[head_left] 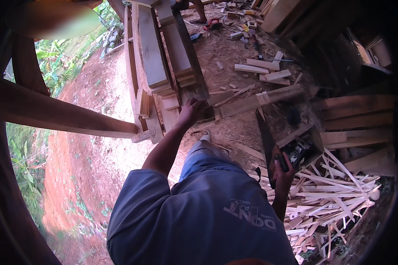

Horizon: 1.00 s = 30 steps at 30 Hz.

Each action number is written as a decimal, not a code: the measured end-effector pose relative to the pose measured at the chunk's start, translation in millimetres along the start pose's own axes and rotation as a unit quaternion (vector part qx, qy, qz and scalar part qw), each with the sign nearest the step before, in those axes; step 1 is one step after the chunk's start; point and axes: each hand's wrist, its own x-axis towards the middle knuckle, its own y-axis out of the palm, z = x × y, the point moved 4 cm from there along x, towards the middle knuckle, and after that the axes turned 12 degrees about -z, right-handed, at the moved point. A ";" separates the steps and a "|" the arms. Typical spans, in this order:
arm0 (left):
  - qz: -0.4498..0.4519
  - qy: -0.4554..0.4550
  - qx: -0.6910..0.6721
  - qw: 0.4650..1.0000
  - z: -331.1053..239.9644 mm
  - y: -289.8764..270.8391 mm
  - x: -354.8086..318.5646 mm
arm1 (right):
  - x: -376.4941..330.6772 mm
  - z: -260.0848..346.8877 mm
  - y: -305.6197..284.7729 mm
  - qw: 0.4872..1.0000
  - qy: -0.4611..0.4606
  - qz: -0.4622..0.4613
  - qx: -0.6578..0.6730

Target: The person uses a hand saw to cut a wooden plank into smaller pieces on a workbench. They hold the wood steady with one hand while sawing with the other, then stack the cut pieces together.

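My left hand [192,108] reaches forward and grips the near end of a long wooden beam [261,98], which lies across toward the right. The beam's end rests beside a stack of planks [163,57]. My right hand [282,170] hangs low at my right side, closed around the dark handle of a handsaw [265,137]. The saw's blade points up and away, and its tip comes close to the beam. My blue shirt and trousers fill the lower middle of the view.
A heap of thin pale offcuts [331,198] lies at the lower right, with stacked boards [358,117] behind it. Another person's feet [200,17] and a red power tool [214,23] are at the top. A heavy rail [62,115] crosses the left above a red dirt slope [88,168].
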 end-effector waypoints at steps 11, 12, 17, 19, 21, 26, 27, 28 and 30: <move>0.023 -0.013 0.001 1.000 -5.2 29.6 15.7 | -39.7 74.9 -2.9 0.983 -0.178 0.022 -0.035; 0.020 -0.001 0.007 1.000 -1.5 31.7 15.6 | -47.5 83.9 4.7 0.984 -0.174 0.039 -0.025; 0.061 -0.002 0.042 0.997 15.6 40.2 16.7 | -57.5 102.1 51.0 0.966 -0.208 0.142 -0.051; 0.087 -0.026 0.042 0.995 6.6 37.7 23.3 | -61.0 106.6 67.1 0.958 -0.223 0.170 -0.065; 0.078 -0.033 0.027 0.996 5.7 38.7 21.5 | -60.4 94.9 80.1 0.950 -0.243 0.185 -0.063; 0.020 0.051 0.069 0.996 0.7 36.3 17.3 | -66.5 98.2 94.3 0.927 -0.295 0.210 -0.094; 0.031 0.057 0.059 0.996 4.4 36.6 17.8 | -66.0 96.6 96.1 0.924 -0.303 0.213 -0.094; 0.043 0.063 0.048 0.996 6.7 37.7 16.7 | -66.0 95.8 97.3 0.920 -0.312 0.216 -0.095; 0.024 0.045 0.052 0.997 5.9 35.3 15.2 | -65.6 95.3 99.0 0.921 -0.312 0.214 -0.095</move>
